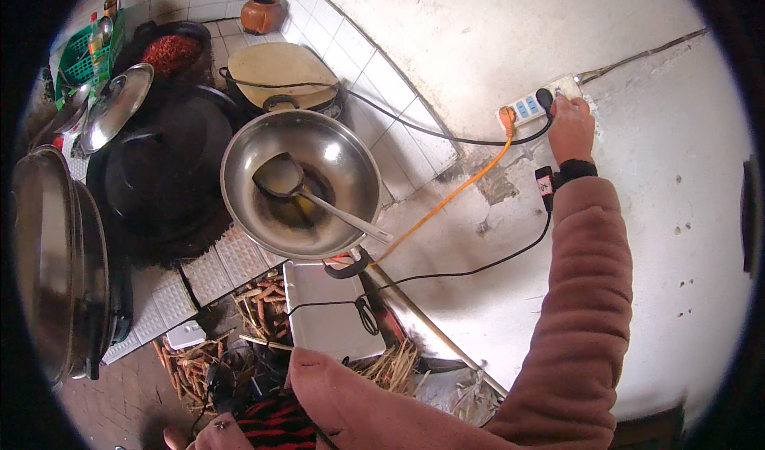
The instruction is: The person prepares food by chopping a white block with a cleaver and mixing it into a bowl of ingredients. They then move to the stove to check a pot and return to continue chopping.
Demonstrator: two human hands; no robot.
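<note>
My right hand (pixel 572 128) reaches up to the right end of a white power strip (pixel 526 108) on the wall, its fingers at the strip beside a black plug (pixel 544 99). Whether they grip anything is hard to see. An orange plug (pixel 507 117) sits at the strip's left end, with an orange cord running down. A black device with a label (pixel 544 188) and a cable hangs by my wrist. In front of me is a steel wok (pixel 358 151) holding a metal ladle (pixel 281 178). At the bottom left edge a small part of my left hand (pixel 174 438) shows, mostly hidden.
Left of the wok are a large black lid (pixel 167 163), a shiny metal lid (pixel 119 109) and big metal pans (pixel 45 259). A clay pot (pixel 262 14) stands in the tiled corner. Below lie a white container (pixel 331 324), corncobs (pixel 191 363) and straw (pixel 391 363).
</note>
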